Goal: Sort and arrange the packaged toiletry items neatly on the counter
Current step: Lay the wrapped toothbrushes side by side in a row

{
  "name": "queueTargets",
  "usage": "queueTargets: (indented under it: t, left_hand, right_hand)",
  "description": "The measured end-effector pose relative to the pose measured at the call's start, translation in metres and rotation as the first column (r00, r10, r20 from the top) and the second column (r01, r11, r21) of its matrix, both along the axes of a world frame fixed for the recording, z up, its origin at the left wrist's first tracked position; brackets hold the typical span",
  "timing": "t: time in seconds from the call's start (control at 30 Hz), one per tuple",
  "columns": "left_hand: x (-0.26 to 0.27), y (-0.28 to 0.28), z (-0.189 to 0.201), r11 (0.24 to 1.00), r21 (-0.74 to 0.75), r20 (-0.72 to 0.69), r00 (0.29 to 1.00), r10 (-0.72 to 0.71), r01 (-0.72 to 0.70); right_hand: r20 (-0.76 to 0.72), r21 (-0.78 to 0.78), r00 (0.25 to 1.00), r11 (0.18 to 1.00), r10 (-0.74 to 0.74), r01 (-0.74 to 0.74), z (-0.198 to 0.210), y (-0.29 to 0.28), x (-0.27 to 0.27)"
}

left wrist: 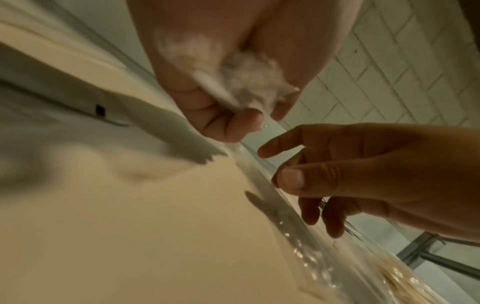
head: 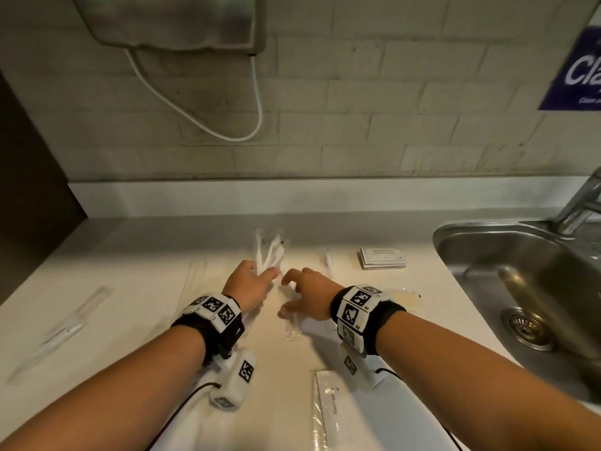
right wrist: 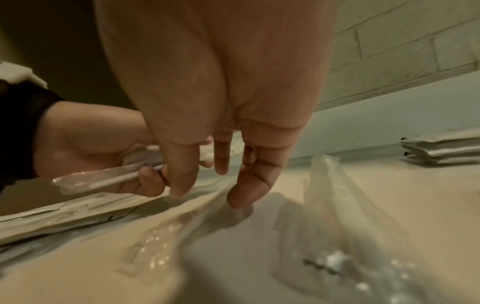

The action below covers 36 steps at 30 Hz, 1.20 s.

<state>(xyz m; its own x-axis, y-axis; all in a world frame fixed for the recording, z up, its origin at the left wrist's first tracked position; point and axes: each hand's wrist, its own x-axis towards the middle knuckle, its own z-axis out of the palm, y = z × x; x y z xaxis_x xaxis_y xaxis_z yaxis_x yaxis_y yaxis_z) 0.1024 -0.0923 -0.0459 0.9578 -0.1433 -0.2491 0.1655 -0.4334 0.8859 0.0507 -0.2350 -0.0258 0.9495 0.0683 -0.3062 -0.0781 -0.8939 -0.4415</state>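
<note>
My left hand [head: 257, 278] grips a bundle of clear-wrapped white toothbrushes [head: 270, 252] just above the counter [head: 136, 255]. The same bundle [left wrist: 233, 90] sits in its curled fingers in the left wrist view, and the bundle [right wrist: 103, 181] shows again in the right wrist view. My right hand [head: 289, 297] hovers right beside it, fingers spread and pointing down. Its fingertips [right wrist: 240, 197] touch a clear wrapped packet [right wrist: 207, 197] lying on the counter without closing on it. That packet [head: 291, 325] lies between my two wrists.
A stack of white sachets [head: 383, 258] lies at the back right, a small packet [head: 329, 260] next to it. A toothpaste packet [head: 325, 408] lies near the front edge. Long clear packets [head: 74, 323] rest at the left. A steel sink [head: 461, 242] and tap [head: 579, 203] are at the right.
</note>
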Motion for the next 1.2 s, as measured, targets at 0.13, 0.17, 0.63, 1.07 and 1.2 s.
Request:
queueTargets:
  t: [0.13, 0.17, 0.63, 1.07, 1.2]
  left_hand:
    - [-0.003, 0.004, 0.003, 0.984, -0.149, -0.033, 0.995, 0.092, -0.096]
    - [-0.003, 0.006, 0.004, 0.988, -0.118, -0.022, 0.995, 0.094, -0.096]
    - [-0.009, -0.014, -0.006, 0.994, 0.016, -0.03, 0.994, -0.108, 0.108]
    - [-0.002, -0.007, -0.003, 0.993, 0.029, -0.011, 0.994, -0.111, 0.112]
    - [-0.005, 0.005, -0.007, 0.992, 0.053, -0.06, 0.992, -0.108, 0.111]
  right_hand:
    - [-0.015, -0.038, 1.0, 0.999, 0.019, -0.02, -0.001, 0.008, 0.003]
    - [-0.013, -0.076, 1.0, 0.997, 0.023, -0.024, -0.002, 0.008, 0.003]
    - [0.074, -0.123, 0.989, 0.983, -0.126, 0.134, 0.005, -0.02, -0.007]
    - [-0.069, 0.169, 0.955, 0.94, -0.289, 0.296, 0.007, -0.002, -0.005]
    - [-0.046, 0.1, 0.963, 0.958, -0.267, 0.27, 0.007, 0.003, 0.0]
